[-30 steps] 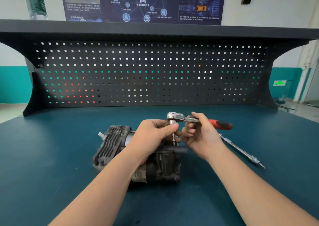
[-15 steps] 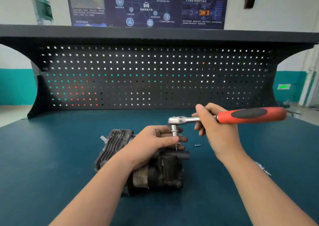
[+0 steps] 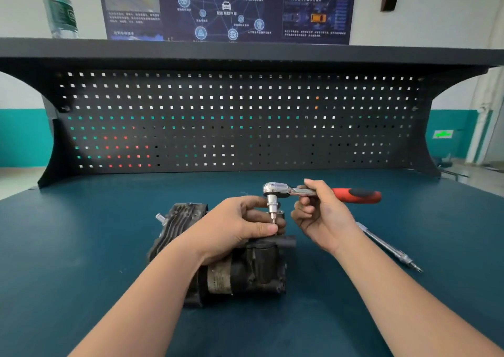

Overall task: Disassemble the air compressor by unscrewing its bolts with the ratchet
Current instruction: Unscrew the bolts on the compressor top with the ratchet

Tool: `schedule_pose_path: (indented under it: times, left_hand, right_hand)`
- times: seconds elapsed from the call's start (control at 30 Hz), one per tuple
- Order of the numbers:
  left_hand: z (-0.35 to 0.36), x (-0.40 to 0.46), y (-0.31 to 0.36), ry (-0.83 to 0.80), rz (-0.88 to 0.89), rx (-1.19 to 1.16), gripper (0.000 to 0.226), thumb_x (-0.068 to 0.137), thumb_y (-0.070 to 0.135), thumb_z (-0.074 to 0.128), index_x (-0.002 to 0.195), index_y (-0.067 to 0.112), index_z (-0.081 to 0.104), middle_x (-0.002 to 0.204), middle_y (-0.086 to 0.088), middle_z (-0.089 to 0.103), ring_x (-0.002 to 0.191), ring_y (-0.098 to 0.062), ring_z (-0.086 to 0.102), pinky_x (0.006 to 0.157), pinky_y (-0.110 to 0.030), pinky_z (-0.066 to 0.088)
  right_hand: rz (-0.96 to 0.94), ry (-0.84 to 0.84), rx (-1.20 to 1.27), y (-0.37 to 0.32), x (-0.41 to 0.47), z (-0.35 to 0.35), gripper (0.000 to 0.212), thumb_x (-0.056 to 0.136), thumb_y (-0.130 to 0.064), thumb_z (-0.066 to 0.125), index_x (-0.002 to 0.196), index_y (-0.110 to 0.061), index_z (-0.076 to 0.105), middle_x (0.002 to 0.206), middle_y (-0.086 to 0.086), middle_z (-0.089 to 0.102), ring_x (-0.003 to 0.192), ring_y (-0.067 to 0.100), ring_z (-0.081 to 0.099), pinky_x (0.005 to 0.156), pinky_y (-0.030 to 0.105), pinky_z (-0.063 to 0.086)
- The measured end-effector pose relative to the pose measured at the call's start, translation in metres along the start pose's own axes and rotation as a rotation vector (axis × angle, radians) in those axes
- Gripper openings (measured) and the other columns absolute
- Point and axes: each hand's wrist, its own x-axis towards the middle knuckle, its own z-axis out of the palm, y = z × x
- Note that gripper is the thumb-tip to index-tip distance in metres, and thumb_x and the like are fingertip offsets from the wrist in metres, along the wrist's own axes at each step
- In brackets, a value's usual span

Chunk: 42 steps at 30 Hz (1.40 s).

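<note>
Over teal bench (image 3: 81, 247), my right hand (image 3: 321, 220) gripped the ratchet (image 3: 276, 188), left hand (image 3: 234, 228) pinched its bit on the compressor (image 3: 245, 269); next, swing.

Workshop, likely a vehicle training room. Blue-topped workbench (image 3: 81, 247) with black pegboard back (image 3: 218, 122) and shelf (image 3: 245, 51). Car-technology poster (image 3: 226, 7) on white wall above. Teal-painted lower walls (image 3: 21, 138). Water bottle (image 3: 58, 7) on shelf.
</note>
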Motion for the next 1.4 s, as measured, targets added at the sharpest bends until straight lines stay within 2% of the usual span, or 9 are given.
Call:
schedule_pose_path:
  times: [0.4,0.57,0.7,0.83,1.03,1.13,1.23,1.3,1.4]
  left_hand:
    - [0.008,0.001,-0.003,0.188,0.067,0.171,0.024,0.076,0.000,0.073,0.096,0.010,0.063,0.080,-0.003,0.075,0.076,-0.010,0.071,0.066,-0.017,0.052]
    - [0.004,-0.001,-0.004,0.133,0.090,0.236,0.022,0.080,0.006,0.071,0.100,0.015,0.065,0.086,0.001,0.075,0.082,-0.007,0.070,0.070,-0.014,0.050]
    - [0.001,-0.001,-0.004,0.075,0.072,-0.075,0.024,0.085,0.008,0.059,0.108,0.002,0.061,0.098,-0.009,0.073,0.089,-0.017,0.070,0.075,-0.022,0.053]
    - [0.004,0.003,-0.002,0.020,0.101,-0.194,0.033,0.081,0.017,0.055,0.110,0.004,0.062,0.105,-0.014,0.071,0.099,-0.025,0.067,0.085,-0.029,0.053]
    - [0.012,0.009,-0.003,0.113,0.105,-0.191,0.024,0.074,0.018,0.063,0.091,0.001,0.067,0.084,-0.013,0.073,0.084,-0.023,0.071,0.070,-0.025,0.055]
    - [0.013,0.010,-0.005,0.190,0.119,-0.175,0.017,0.076,0.015,0.067,0.086,0.001,0.069,0.082,-0.016,0.073,0.081,-0.024,0.071,0.067,-0.024,0.055]
    - [0.014,0.009,-0.006,0.218,0.169,-0.068,0.006,0.080,0.009,0.068,0.083,0.006,0.072,0.078,-0.010,0.074,0.073,-0.015,0.071,0.063,-0.018,0.052]
    - [0.014,0.007,-0.005,0.217,0.204,0.047,0.012,0.078,0.006,0.069,0.072,0.015,0.074,0.070,0.001,0.072,0.065,-0.005,0.066,0.058,-0.015,0.048]
    - [0.012,0.005,-0.007,0.211,0.185,-0.019,0.010,0.073,0.009,0.074,0.083,0.011,0.075,0.083,-0.004,0.074,0.078,-0.011,0.069,0.071,-0.026,0.055]
  right_hand:
    - [-0.161,-0.118,-0.215,-0.019,-0.022,0.011,0.016,0.069,-0.022,0.068,0.060,-0.009,0.068,0.048,0.003,0.048,0.038,0.009,0.038,0.041,0.019,0.035]
    - [-0.254,-0.104,-0.262,-0.018,-0.025,0.013,0.027,0.086,-0.013,0.060,0.060,-0.008,0.067,0.047,0.003,0.049,0.039,0.009,0.041,0.042,0.020,0.032]
    - [-0.297,-0.066,-0.271,-0.017,-0.026,0.013,0.027,0.091,-0.008,0.057,0.064,-0.005,0.060,0.047,0.003,0.050,0.038,0.008,0.042,0.042,0.020,0.030]
    - [-0.243,-0.055,-0.241,-0.018,-0.021,0.015,0.027,0.089,-0.016,0.061,0.064,-0.007,0.062,0.047,0.002,0.049,0.038,0.008,0.040,0.042,0.019,0.032]
    - [-0.027,0.070,0.005,-0.002,-0.011,0.013,0.032,0.089,-0.023,0.060,0.059,-0.010,0.058,0.046,0.000,0.044,0.035,0.007,0.033,0.038,0.016,0.029]
    - [-0.390,0.116,-0.219,-0.003,-0.021,0.023,0.032,0.087,-0.023,0.057,0.057,-0.015,0.050,0.049,0.000,0.046,0.038,0.008,0.038,0.039,0.018,0.029]
    - [-1.143,0.025,-1.002,-0.006,-0.046,0.034,0.043,0.084,-0.033,0.057,0.051,-0.010,0.039,0.046,-0.002,0.037,0.045,0.009,0.032,0.047,0.011,0.025]
    - [-1.597,-0.167,-1.280,-0.002,-0.058,0.038,0.047,0.089,-0.023,0.058,0.049,-0.006,0.040,0.048,0.002,0.032,0.051,0.014,0.025,0.049,0.016,0.022]
    - [-1.485,-0.188,-1.253,0.000,-0.056,0.032,0.045,0.090,-0.027,0.057,0.050,-0.006,0.050,0.048,-0.003,0.037,0.047,0.008,0.032,0.050,0.013,0.025]
